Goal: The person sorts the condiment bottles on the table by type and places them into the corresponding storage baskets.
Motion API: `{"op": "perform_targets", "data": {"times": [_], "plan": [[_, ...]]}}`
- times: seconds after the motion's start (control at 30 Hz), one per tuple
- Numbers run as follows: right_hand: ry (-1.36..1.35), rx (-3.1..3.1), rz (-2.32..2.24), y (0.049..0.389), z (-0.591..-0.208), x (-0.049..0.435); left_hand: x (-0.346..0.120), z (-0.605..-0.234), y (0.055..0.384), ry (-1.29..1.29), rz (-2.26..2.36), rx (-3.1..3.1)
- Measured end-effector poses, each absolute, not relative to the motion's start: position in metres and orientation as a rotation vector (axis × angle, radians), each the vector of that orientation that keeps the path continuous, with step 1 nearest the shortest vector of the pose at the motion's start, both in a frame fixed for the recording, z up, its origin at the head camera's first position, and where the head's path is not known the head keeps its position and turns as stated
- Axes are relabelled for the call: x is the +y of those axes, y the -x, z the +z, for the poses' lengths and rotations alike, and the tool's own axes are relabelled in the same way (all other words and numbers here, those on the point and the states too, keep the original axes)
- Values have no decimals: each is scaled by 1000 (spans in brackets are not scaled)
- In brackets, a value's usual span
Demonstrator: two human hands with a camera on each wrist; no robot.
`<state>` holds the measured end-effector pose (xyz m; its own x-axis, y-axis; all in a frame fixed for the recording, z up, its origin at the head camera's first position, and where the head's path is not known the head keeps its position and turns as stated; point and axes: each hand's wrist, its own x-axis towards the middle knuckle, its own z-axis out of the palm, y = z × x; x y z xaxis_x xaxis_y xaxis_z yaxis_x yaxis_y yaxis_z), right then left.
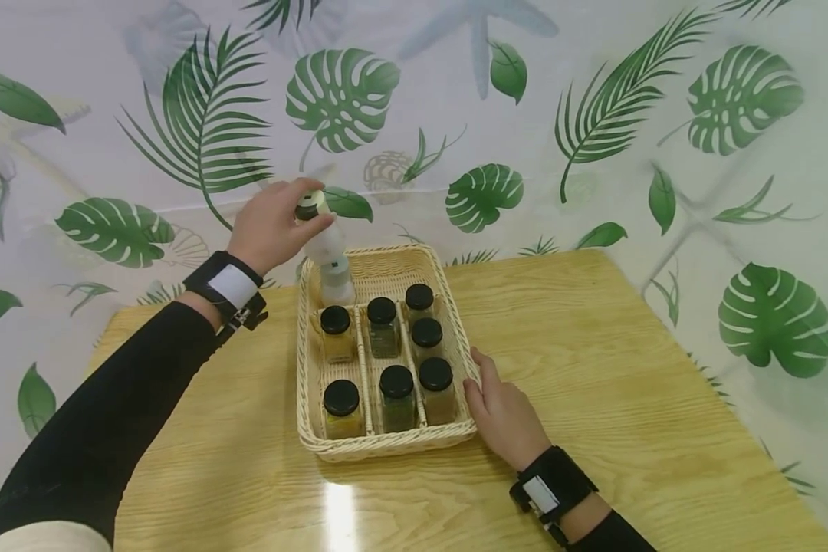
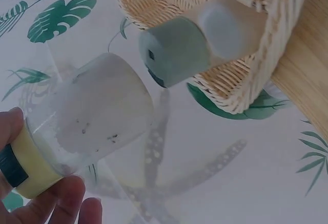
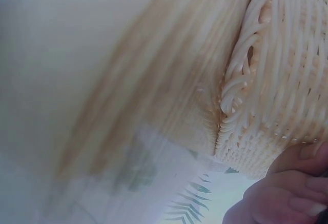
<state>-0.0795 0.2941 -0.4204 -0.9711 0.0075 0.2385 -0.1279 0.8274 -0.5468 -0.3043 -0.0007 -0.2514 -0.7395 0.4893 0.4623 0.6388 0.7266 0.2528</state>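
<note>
My left hand (image 1: 265,222) pinches a clear shaker bottle (image 1: 326,245) by its pale yellow cap (image 2: 36,165). White contents show through its side in the left wrist view. The bottle is over the far left corner of a wicker basket (image 1: 305,383). Just below it, a second bottle with a grey-green cap (image 2: 177,52) stands in the basket's far compartment. My right hand (image 1: 507,418) holds the basket's near right side, thumb by the rim; its curled fingers (image 3: 287,188) lie against the woven outer wall in the right wrist view.
Several black-lidded glass jars (image 1: 382,326) stand in the basket's nearer compartments, split by wicker dividers (image 1: 363,368). The basket rests on a wooden table (image 1: 579,345). A leaf-printed cloth (image 1: 414,115) hangs behind the table's far edge.
</note>
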Motion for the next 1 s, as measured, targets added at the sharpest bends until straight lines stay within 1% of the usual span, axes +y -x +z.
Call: {"op": "perform_targets", "data": {"times": [0.2,0.47,1.0], "plan": [[-83,-2771,842,78,-420,299,28,-252,307,932,-585,-2568],[-49,-2781,855,77,-420,298,59,-261,311,970,-549,-2592],[-72,-2757,853,77,-419,296,84,-275,316,1009,-505,-2688]]}}
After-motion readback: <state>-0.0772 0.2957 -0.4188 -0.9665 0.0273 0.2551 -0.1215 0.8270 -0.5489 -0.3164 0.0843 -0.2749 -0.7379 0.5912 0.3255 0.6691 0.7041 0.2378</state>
